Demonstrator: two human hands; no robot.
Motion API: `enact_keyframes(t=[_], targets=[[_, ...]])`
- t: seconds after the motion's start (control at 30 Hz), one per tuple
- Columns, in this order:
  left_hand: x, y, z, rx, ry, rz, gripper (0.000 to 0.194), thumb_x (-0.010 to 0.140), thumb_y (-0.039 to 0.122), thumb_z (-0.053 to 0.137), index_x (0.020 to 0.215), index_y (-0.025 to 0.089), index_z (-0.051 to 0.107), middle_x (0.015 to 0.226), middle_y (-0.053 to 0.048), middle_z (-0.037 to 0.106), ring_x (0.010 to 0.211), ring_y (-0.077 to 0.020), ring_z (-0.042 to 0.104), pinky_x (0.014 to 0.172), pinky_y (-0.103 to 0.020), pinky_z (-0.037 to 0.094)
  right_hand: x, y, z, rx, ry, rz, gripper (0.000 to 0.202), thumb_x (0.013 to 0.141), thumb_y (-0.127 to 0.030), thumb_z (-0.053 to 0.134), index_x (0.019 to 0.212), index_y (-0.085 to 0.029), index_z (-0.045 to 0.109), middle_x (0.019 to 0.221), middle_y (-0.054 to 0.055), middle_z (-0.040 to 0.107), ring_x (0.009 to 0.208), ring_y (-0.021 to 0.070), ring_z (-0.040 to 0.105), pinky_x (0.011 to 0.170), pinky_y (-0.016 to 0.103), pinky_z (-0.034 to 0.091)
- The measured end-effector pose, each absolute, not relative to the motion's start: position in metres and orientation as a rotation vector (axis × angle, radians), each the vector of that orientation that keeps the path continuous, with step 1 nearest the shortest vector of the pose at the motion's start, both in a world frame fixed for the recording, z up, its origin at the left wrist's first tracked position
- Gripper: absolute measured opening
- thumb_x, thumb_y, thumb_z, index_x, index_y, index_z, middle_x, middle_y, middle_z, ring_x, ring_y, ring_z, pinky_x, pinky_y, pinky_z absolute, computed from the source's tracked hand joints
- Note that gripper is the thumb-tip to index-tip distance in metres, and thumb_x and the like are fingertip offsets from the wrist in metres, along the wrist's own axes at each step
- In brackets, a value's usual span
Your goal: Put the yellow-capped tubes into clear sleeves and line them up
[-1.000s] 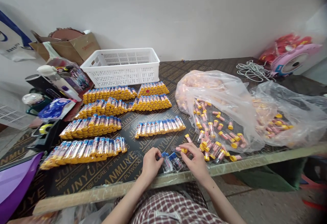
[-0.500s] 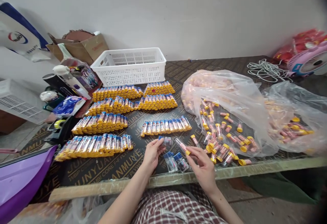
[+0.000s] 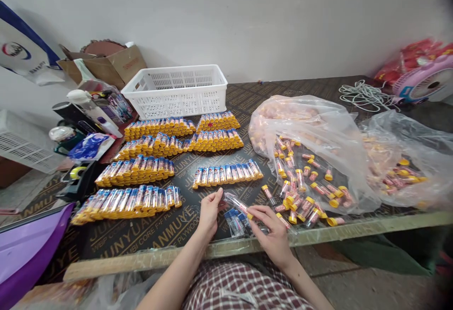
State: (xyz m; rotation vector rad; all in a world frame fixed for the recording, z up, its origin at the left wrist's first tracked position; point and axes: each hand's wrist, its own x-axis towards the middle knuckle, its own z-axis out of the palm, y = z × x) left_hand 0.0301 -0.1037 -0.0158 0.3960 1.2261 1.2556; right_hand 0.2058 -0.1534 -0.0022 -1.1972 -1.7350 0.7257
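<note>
My right hand (image 3: 272, 232) is closed on a slim clear tube (image 3: 239, 204) with pink contents and a yellow cap. The cap end lies in its fingers, and the far end points at my left hand (image 3: 211, 212). With thumb and finger, my left hand pinches a small clear plastic sleeve (image 3: 228, 197) at the tube's tip; whether the tip is inside it I cannot tell. Flat on the table below lie more blue-printed clear sleeves (image 3: 235, 222), partly hidden by my right hand. Just beyond my hands runs a row of blue-and-yellow wrapped tubes (image 3: 228, 174).
Stacked wrapped tubes (image 3: 130, 200) fill the left side, before a white plastic basket (image 3: 180, 101). Loose yellow-capped tubes (image 3: 299, 201) spill from a translucent bag (image 3: 318, 126) on the right. A tape dispenser (image 3: 78, 178) and purple dustpan (image 3: 31, 258) stand left. The table's wooden edge (image 3: 148, 261) is nearest me.
The tube in my right hand has moved left to meet the sleeve in my left hand. The sleeve has turned and its blue print no longer shows clearly. The view has shifted slightly.
</note>
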Motion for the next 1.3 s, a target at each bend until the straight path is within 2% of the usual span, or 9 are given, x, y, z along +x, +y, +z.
enact_keyframes(t=[0.1, 0.23, 0.33, 0.47, 0.53, 0.63, 0.83, 1.3], targets=[[0.033, -0.107, -0.011, 0.483, 1.129, 1.215, 0.043, 0.06, 0.046, 0.077, 0.085, 0.013, 0.068, 0.075, -0.002, 0.065, 0.066, -0.0115, 0.059, 0.061, -0.023, 0.049, 0.204, -0.153, -0.004, -1.171, -1.762, 0.823, 0.028, 0.087, -0.017, 0.049, 0.11, -0.025, 0.064, 0.106, 0.007, 0.06, 0.1, 0.019, 0.059, 0.085, 0.033, 0.052], [0.035, -0.109, -0.003, 0.461, 0.992, 1.125, 0.051, 0.06, 0.038, 0.08, 0.103, 0.016, 0.062, 0.075, -0.002, 0.066, 0.067, -0.0131, 0.062, 0.065, -0.026, 0.05, 0.203, -0.15, -0.007, -1.148, -1.783, 0.76, 0.032, 0.087, -0.013, 0.045, 0.112, -0.025, 0.062, 0.1, 0.006, 0.06, 0.094, 0.0172, 0.06, 0.082, 0.031, 0.052], [0.035, -0.11, 0.002, 0.47, 0.974, 1.054, 0.044, 0.06, 0.038, 0.08, 0.092, 0.013, 0.065, 0.073, -0.003, 0.066, 0.058, -0.01, 0.059, 0.062, -0.024, 0.049, 0.204, -0.147, -0.01, -1.15, -1.831, 0.653, 0.046, 0.082, -0.009, 0.048, 0.125, -0.027, 0.052, 0.104, 0.007, 0.057, 0.096, 0.0182, 0.059, 0.086, 0.034, 0.052], [0.04, -0.115, 0.007, 0.579, 0.985, 0.953, 0.038, 0.059, 0.042, 0.079, 0.072, 0.009, 0.066, 0.066, -0.004, 0.064, 0.054, -0.0098, 0.056, 0.057, -0.023, 0.047, 0.206, -0.143, -0.012, -1.088, -1.899, 0.562, 0.072, 0.072, -0.008, 0.055, 0.138, -0.029, 0.034, 0.129, 0.009, 0.045, 0.121, 0.0257, 0.045, 0.101, 0.046, 0.042], [0.043, -0.119, 0.009, 0.632, 0.985, 0.898, 0.038, 0.058, 0.044, 0.079, 0.069, 0.009, 0.065, 0.063, -0.004, 0.064, 0.053, -0.0104, 0.056, 0.055, -0.022, 0.045, 0.207, -0.142, -0.011, -1.064, -1.906, 0.582, 0.078, 0.07, -0.008, 0.056, 0.14, -0.03, 0.029, 0.14, 0.009, 0.036, 0.129, 0.0285, 0.037, 0.103, 0.05, 0.038], [0.048, -0.123, 0.012, 0.676, 0.971, 0.828, 0.039, 0.058, 0.045, 0.079, 0.071, 0.009, 0.067, 0.064, -0.004, 0.063, 0.054, -0.0107, 0.056, 0.054, -0.021, 0.044, 0.209, -0.14, -0.008, -1.024, -1.886, 0.709, 0.084, 0.066, -0.007, 0.054, 0.141, -0.029, 0.024, 0.146, 0.009, 0.027, 0.131, 0.0289, 0.036, 0.102, 0.048, 0.041], [0.049, -0.123, 0.013, 0.697, 0.894, 0.793, 0.039, 0.062, 0.043, 0.077, 0.081, 0.01, 0.069, 0.071, -0.004, 0.063, 0.057, -0.0095, 0.054, 0.054, -0.02, 0.043, 0.213, -0.138, -0.005, -0.928, -1.903, 0.936, 0.083, 0.062, -0.006, 0.051, 0.139, -0.025, 0.029, 0.137, 0.009, 0.043, 0.125, 0.0245, 0.045, 0.104, 0.04, 0.041], [0.055, -0.125, 0.02, 0.644, 0.94, 0.801, 0.039, 0.056, 0.041, 0.08, 0.075, 0.009, 0.069, 0.069, -0.007, 0.063, 0.056, -0.0112, 0.056, 0.054, -0.023, 0.044, 0.213, -0.138, -0.002, -0.907, -1.848, 0.944, 0.081, 0.059, -0.007, 0.051, 0.136, -0.023, 0.03, 0.133, 0.01, 0.046, 0.122, 0.0249, 0.049, 0.103, 0.039, 0.042]])
